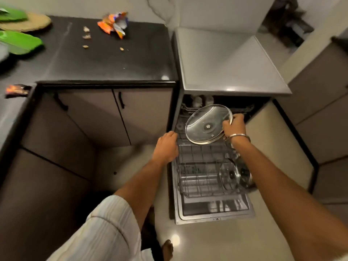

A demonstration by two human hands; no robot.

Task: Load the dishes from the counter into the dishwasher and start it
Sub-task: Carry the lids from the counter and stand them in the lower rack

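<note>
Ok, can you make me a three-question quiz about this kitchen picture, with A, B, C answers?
1. Where is the big glass lid?
A. on the black counter
B. held over the lower rack
C. on the floor

2. What colour are the flat things at the counter's left edge?
A. green
B. blue
C. red

3. How is the dishwasher door?
A. shut
B. folded down open
C. taken off

Answers:
1 B, the right hand holds the lid by its rim above the lower rack.
2 A, they are bright green on the black counter.
3 B, the door lies flat with the rack pulled out over it.
</note>
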